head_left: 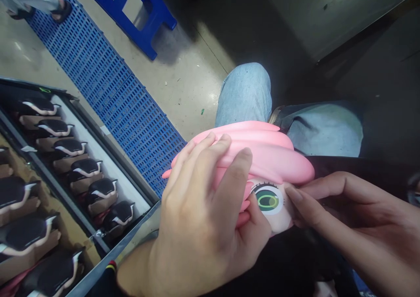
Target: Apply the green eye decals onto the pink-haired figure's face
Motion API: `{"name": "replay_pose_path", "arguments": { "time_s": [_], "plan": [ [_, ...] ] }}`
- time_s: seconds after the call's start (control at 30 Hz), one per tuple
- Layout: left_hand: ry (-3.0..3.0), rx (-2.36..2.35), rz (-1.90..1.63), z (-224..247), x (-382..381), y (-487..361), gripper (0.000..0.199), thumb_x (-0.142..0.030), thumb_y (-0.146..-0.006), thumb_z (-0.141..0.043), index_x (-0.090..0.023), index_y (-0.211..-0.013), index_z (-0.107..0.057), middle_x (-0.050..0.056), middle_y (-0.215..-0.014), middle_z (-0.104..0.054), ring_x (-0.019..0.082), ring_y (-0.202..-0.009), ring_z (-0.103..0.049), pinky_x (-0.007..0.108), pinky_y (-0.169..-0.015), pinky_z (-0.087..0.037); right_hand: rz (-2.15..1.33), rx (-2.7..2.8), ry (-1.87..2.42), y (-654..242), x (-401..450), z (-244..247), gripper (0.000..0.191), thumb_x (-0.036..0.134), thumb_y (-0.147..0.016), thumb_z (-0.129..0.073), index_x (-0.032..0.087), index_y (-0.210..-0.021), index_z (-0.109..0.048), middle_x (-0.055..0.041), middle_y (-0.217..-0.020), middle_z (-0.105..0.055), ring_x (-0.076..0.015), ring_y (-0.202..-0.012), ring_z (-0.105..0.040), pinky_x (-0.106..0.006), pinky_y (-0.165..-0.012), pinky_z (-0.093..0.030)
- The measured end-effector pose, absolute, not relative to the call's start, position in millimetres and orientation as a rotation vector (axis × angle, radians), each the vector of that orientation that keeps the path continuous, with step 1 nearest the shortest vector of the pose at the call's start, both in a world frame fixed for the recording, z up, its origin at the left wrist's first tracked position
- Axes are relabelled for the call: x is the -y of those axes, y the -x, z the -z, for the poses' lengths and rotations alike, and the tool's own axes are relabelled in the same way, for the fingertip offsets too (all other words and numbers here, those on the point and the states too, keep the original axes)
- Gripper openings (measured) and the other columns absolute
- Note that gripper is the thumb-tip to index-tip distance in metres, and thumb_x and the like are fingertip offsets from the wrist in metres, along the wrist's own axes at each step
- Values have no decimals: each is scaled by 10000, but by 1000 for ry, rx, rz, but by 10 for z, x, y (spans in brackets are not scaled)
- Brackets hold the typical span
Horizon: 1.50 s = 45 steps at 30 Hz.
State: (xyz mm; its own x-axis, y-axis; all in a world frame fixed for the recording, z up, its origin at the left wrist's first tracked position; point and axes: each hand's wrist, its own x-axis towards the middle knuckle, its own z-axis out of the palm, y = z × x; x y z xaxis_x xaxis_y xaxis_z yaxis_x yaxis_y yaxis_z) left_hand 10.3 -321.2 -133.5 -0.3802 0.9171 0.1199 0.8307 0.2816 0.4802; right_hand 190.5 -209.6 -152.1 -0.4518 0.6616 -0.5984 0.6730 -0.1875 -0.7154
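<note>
A doll or figure head with glossy pink moulded hair [262, 155] lies over my lap, held between both hands. On its pale face a large green eye [269, 200] with black lashes shows; the rest of the face is hidden. My left hand [200, 200] wraps over the hair from the left, its thumb bent beside the eye. At the right, my right hand [348, 218] pinches the edge of the face just below the hair, thumb and forefinger close together. Whether a small separate piece sits in that pinch cannot be seen.
Trays [124, 240] at the left hold several black-and-pale moulded parts [93, 168] between cardboard dividers. Blue plastic grating [108, 74] crosses the floor. A blue stool [138, 12] lies beyond it. Another person's feet [61, 10] stand at upper left. My jeans-clad knees [244, 93] are ahead.
</note>
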Motion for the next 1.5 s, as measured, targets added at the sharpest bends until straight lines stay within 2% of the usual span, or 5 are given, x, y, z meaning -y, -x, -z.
{"name": "replay_pose_path", "arguments": {
  "time_s": [0.43,1.0,1.17,1.3,1.5],
  "plan": [
    [-1630,-2374,-703,1332,3217,-97,423,-156,-796,-702,-37,-1202,-714,244,-1251,-684,374,-1233,-666,586,-1068,-564,1791,-1939,-1659,-1915,2091,1531,308,564,-781,-799,282,-867,-707,-1,-850,-744,-187,-719,-692,-168,-566,-573],
    [-1643,-2363,-700,1331,3225,-88,433,-163,-808,-707,-39,-1223,-696,219,-1264,-675,343,-1233,-659,556,-1094,-553,1771,-1976,-1634,-1868,2105,1511,273,572,-808,-773,317,-877,-703,32,-768,-756,-175,-632,-694,-208,-519,-551],
    [-1656,-2362,-680,1318,3220,-88,425,-178,-818,-704,-41,-1221,-697,220,-1256,-679,350,-1231,-660,567,-1080,-560,1570,-2111,-1796,-1706,2135,1503,416,680,-860,-632,286,-733,-670,5,-535,-605,-205,-578,-654,-269,-514,-517],
    [-1650,-2374,-674,1315,3221,-93,423,-181,-825,-698,-47,-1226,-693,216,-1259,-680,341,-1224,-666,558,-1070,-569,1591,-2075,-1826,-1625,2139,1499,438,703,-842,-626,290,-697,-648,3,-481,-542,-214,-562,-632,-270,-480,-495],
    [-1666,-2369,-676,1325,3213,-86,406,-177,-827,-700,-32,-1206,-701,231,-1249,-685,357,-1214,-674,584,-1055,-575,1676,-1937,-1839,-1787,2125,1483,316,623,-796,-738,310,-781,-700,-5,-594,-654,-215,-585,-658,-233,-397,-460]
  ]
}}
